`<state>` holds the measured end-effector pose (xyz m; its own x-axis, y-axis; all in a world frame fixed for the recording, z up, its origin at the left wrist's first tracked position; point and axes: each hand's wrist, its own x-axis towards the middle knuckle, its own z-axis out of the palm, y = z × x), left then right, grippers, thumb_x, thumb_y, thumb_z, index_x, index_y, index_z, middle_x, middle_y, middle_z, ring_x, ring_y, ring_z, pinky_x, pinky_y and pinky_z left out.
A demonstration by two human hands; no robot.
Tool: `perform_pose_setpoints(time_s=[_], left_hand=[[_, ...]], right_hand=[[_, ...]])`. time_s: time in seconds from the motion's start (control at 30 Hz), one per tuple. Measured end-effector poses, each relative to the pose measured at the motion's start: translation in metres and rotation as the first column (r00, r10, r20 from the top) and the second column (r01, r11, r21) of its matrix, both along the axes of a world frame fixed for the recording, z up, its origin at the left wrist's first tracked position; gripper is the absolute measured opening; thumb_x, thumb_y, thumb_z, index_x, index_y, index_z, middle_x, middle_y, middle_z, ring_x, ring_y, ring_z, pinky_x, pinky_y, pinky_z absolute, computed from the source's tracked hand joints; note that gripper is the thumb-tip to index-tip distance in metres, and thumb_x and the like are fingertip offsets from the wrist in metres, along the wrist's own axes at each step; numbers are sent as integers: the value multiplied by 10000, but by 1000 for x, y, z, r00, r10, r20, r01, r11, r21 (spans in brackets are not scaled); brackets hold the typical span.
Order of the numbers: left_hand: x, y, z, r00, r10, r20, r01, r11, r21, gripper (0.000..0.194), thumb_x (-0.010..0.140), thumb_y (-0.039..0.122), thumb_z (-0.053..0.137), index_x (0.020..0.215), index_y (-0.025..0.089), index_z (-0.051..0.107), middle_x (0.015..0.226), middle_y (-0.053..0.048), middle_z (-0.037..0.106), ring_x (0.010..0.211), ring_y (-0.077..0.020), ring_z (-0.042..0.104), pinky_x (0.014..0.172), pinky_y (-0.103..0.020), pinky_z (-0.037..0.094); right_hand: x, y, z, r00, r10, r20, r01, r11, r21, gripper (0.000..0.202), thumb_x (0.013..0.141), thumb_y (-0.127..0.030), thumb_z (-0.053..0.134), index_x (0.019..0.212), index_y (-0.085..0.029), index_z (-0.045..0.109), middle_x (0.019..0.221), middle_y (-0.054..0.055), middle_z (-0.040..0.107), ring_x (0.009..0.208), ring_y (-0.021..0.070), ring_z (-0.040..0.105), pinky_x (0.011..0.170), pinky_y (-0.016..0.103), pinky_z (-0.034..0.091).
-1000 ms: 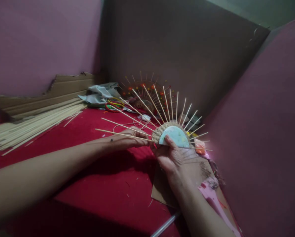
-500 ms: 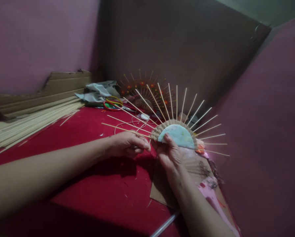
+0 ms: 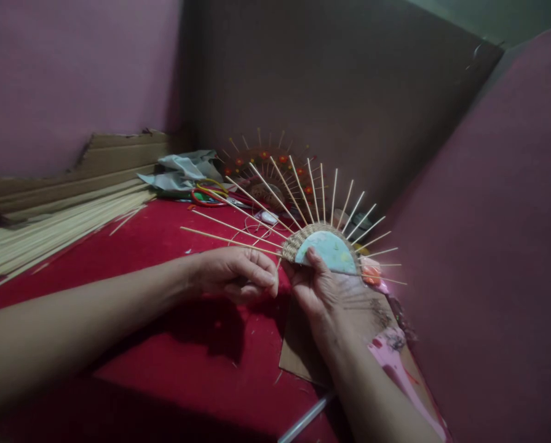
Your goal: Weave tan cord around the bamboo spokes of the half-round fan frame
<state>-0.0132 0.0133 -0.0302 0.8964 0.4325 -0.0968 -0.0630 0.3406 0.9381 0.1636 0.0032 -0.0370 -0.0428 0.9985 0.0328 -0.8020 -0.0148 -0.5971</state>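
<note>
A half-round piece with a pale blue face [image 3: 328,249] has a woven rim [image 3: 291,245] of straw-coloured cord. Thin wooden sticks [image 3: 275,192] fan outward from that rim like rays. My right hand [image 3: 319,292] grips the piece at its lower left, thumb pressed on the blue face and the other fingers behind it. Just left of the rim, my left hand [image 3: 245,274] is closed in a pinch. A short bit of thin cord [image 3: 278,264] runs from its fingertips to the rim's left end.
Pale sticks [image 3: 72,231] lie bundled at left beside cardboard [image 3: 123,154]. Scissors [image 3: 211,192], grey cloth [image 3: 183,169] and a decorated fan-shaped piece [image 3: 266,166] stand at the back of the red surface [image 3: 165,363]. A pink tool [image 3: 393,354] and a clear rod [image 3: 305,419] lie at right.
The fan of sticks has turned slightly, its right side swinging away and looking narrower. My left hand has shifted slightly left and down, still pinched.
</note>
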Motion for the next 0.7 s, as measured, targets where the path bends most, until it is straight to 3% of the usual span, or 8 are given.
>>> perform_pose_setpoints(time_s=[0.3, 0.47, 0.57, 0.7], left_hand=[[3, 0, -5, 986, -26, 162, 29, 999, -15, 155, 799, 219, 546, 818, 132, 672, 422, 33, 417, 303, -37, 239, 319, -158, 180], [4, -6, 8, 988, 147, 48, -151, 986, 77, 164, 789, 260, 592, 851, 125, 662, 439, 48, 409, 320, -28, 218, 325, -160, 163], [-7, -6, 28, 946, 321, -56, -299, 924, 239, 174, 763, 297, 630, 797, 129, 660, 448, 52, 388, 343, -27, 227, 334, -159, 156], [-44, 10, 49, 850, 474, -232, -303, 798, 520, 164, 697, 292, 687, 692, 129, 673, 471, 21, 422, 365, -35, 274, 347, -179, 150]], right_hand=[[0, 2, -2, 1000, 30, 5, -30, 999, 18, 143, 669, -104, 639, 776, -197, 617, 727, -18, 701, 805, 165, 655, 888, 438, 502], [-3, 2, -2, 1000, -26, -11, 25, 998, -60, 119, 666, -72, 610, 731, -171, 624, 704, -16, 698, 749, 132, 650, 867, 364, 520], [-5, 0, -1, 999, -52, 16, 53, 997, -60, 122, 649, -59, 632, 708, -166, 622, 690, -24, 693, 737, 132, 647, 884, 397, 511], [-6, -2, -1, 996, -90, 26, 92, 995, -49, 163, 615, -55, 676, 713, -173, 622, 669, -40, 684, 733, 142, 648, 884, 477, 500]])
